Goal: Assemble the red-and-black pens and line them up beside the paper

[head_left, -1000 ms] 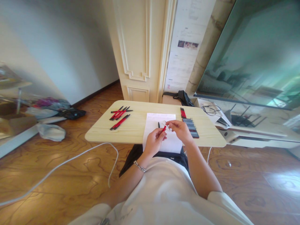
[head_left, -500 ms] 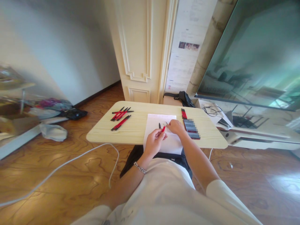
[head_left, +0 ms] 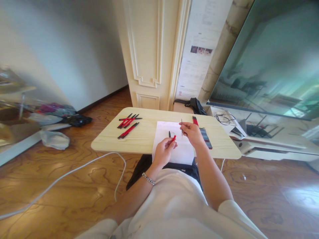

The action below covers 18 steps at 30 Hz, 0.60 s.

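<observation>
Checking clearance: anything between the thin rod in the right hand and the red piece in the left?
Nothing visible. The right hand holds the thin rod apart from the red piece in the left hand, with white paper showing in the gap. The small black piece lies off to the left.

Wears a white short-sleeved top [head_left: 169, 202], black bottoms [head_left: 140, 171] with a small pale mark [head_left: 183, 170], and a silver chain-link bracelet [head_left: 149, 179] round the left wrist [head_left: 154, 171].

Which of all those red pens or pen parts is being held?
The red piece poking from the left hand, over the white paper. The other red ones lie on the table: one group toward its left end, another group toward its right.
</observation>
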Each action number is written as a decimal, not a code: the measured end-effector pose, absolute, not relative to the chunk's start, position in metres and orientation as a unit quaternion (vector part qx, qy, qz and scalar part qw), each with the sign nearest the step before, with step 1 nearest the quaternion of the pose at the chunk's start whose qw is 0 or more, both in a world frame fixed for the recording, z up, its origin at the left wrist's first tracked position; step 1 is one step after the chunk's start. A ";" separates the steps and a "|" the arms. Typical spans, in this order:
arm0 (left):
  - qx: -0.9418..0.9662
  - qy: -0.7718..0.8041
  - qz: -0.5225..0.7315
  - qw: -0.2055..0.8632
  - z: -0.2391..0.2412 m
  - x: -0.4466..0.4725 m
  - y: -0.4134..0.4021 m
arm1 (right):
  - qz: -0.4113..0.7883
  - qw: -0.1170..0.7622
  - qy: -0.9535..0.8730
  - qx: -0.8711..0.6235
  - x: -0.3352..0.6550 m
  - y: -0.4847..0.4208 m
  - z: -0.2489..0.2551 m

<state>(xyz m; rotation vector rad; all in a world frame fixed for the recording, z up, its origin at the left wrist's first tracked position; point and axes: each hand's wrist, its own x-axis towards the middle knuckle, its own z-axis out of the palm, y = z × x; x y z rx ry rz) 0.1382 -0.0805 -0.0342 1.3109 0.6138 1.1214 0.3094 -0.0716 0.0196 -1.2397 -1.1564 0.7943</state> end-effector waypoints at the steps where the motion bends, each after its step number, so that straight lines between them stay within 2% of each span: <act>1: 0.570 0.267 0.485 0.606 -0.034 0.139 -0.081 | 0.349 0.622 -0.481 -0.510 0.305 -0.077 0.026; 4: 0.581 0.271 0.481 0.598 -0.035 0.140 -0.081 | 0.348 0.662 -0.459 -0.478 0.295 -0.087 0.039; 8: 0.593 0.274 0.477 0.588 -0.035 0.139 -0.081 | 0.340 0.673 -0.462 -0.467 0.289 -0.089 0.040; 18: 0.602 0.276 0.470 0.584 -0.034 0.137 -0.081 | 0.329 0.625 -0.502 -0.498 0.286 -0.095 0.035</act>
